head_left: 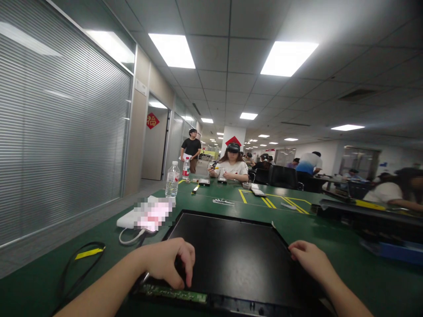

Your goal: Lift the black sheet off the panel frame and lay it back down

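Note:
A large flat display panel with a black frame lies face up on the green table in front of me. Along its near left edge runs a bare green circuit board. My left hand is over the panel's left corner, just above that board. Its thumb and fingers curl down close together; what they pinch, if anything, is hidden. At the panel's right edge is my right hand, its thumb and fingers closed on the black frame.
A phone on a white cable, a white box, a water bottle and a black strap are on the left. Small white pieces lie beyond the panel. Black panels are stacked right. A person sits opposite.

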Action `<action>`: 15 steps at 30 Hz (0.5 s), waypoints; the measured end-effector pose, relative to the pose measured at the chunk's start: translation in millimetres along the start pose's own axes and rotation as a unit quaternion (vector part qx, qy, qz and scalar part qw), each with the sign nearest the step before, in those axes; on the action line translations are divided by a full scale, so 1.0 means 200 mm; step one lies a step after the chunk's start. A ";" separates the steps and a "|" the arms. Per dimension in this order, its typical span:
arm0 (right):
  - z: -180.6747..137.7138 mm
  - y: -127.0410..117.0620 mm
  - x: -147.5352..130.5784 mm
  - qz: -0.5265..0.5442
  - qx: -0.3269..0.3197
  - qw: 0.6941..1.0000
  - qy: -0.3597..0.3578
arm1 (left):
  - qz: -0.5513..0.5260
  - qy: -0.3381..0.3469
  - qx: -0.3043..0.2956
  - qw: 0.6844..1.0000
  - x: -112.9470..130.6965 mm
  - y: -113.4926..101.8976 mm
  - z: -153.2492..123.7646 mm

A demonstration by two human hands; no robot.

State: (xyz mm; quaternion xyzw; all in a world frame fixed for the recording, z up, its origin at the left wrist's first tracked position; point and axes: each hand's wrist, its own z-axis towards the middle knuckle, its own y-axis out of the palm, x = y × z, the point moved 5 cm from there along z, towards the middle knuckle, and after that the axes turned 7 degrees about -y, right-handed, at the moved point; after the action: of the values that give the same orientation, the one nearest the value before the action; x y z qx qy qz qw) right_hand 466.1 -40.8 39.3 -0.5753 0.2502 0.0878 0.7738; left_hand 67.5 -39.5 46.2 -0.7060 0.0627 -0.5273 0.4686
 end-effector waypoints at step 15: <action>-0.01 -0.01 -0.02 -0.006 -0.010 1.000 0.011 | -0.012 0.005 -0.025 1.000 0.00 0.01 0.00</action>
State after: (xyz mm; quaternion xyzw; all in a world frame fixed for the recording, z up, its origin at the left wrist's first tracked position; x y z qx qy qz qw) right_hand 462.8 -43.5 42.5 -0.5855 0.2542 0.0789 0.7658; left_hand 68.6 -40.4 45.5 -0.7157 0.0696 -0.5347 0.4439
